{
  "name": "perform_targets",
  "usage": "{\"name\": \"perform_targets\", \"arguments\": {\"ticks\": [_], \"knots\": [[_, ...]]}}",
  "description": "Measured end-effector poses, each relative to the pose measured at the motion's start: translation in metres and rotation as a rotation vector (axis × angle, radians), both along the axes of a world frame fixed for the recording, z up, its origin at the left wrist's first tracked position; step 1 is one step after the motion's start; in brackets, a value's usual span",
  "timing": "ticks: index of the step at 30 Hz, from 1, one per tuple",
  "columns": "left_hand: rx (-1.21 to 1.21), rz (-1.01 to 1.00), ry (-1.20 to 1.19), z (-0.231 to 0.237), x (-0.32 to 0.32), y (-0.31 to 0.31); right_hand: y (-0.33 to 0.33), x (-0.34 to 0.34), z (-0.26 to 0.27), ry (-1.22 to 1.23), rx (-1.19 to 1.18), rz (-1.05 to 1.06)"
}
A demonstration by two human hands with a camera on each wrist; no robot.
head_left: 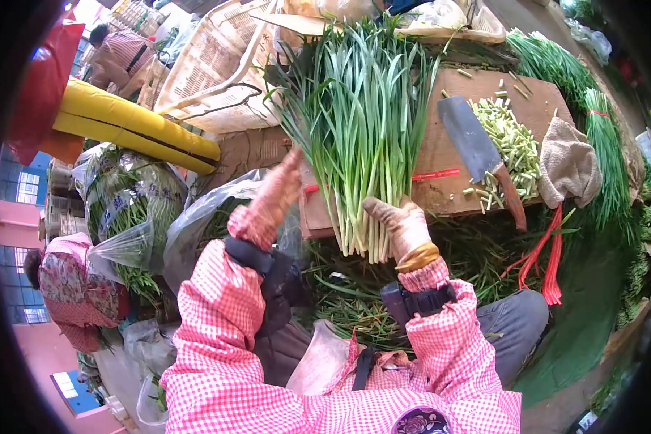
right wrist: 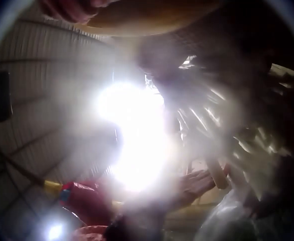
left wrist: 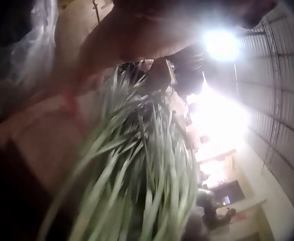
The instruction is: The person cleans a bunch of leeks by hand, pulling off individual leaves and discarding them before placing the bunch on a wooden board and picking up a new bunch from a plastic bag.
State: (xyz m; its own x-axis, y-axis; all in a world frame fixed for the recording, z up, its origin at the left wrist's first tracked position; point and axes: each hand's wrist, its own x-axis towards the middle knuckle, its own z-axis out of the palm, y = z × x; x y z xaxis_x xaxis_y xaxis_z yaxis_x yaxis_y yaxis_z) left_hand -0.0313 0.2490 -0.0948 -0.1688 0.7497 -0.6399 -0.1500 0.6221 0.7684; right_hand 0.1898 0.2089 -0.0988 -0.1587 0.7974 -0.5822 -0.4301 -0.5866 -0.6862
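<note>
A broad bundle of garlic chives (head_left: 369,123) lies on a brown board (head_left: 430,163), leaves pointing away and pale stalk ends hanging over the near edge. My right hand (head_left: 401,226), in a light glove, grips the bundle's lower right side, its thumb across the stalks. The other fingers are largely hidden. Beside the bundle's left edge, my left hand (head_left: 271,195) is blurred, its fingers extended and holding nothing. In the left wrist view, the chives' leaves (left wrist: 142,170) spread below that hand. A red tie (head_left: 435,175) runs beneath the bundle.
A cleaver (head_left: 470,137) lies right of the chives, beside a heap of cut stalk pieces (head_left: 510,137) and a beige cloth (head_left: 568,163). Red strips (head_left: 551,267) hang from the board. More green bundles (head_left: 604,159) lie at right. A plastic basket (head_left: 213,58) stands behind.
</note>
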Motion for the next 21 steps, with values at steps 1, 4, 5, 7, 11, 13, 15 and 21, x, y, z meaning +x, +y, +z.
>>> {"name": "perform_targets", "arguments": {"ticks": [1,4,5,7,11,13,15,21], "knots": [[-0.018,-0.031,0.010,-0.007,0.004,-0.008,0.003,-0.003,-0.004,-0.110,0.031,0.010],[0.002,-0.208,0.234,-0.016,0.018,-0.012,0.009,-0.009,-0.026,-0.301,0.119,0.106],[0.121,-0.244,0.314,-0.003,0.037,-0.018,0.010,-0.009,0.007,-0.521,0.076,0.205],[0.400,-0.179,0.848,-0.001,0.060,-0.023,0.015,-0.001,0.003,-0.486,0.112,0.306],[0.488,-0.081,0.776,-0.027,0.057,-0.044,0.009,0.007,0.004,-0.461,0.266,0.274],[0.324,-0.102,0.460,-0.030,0.054,-0.053,0.008,0.011,0.013,-0.701,0.307,0.401],[0.250,-0.083,0.192,-0.021,0.061,-0.057,0.007,0.018,0.021,-0.940,0.347,0.507],[0.227,-0.140,0.268,-0.023,0.079,-0.037,0.017,0.037,-0.005,-0.919,0.383,0.521]]}}
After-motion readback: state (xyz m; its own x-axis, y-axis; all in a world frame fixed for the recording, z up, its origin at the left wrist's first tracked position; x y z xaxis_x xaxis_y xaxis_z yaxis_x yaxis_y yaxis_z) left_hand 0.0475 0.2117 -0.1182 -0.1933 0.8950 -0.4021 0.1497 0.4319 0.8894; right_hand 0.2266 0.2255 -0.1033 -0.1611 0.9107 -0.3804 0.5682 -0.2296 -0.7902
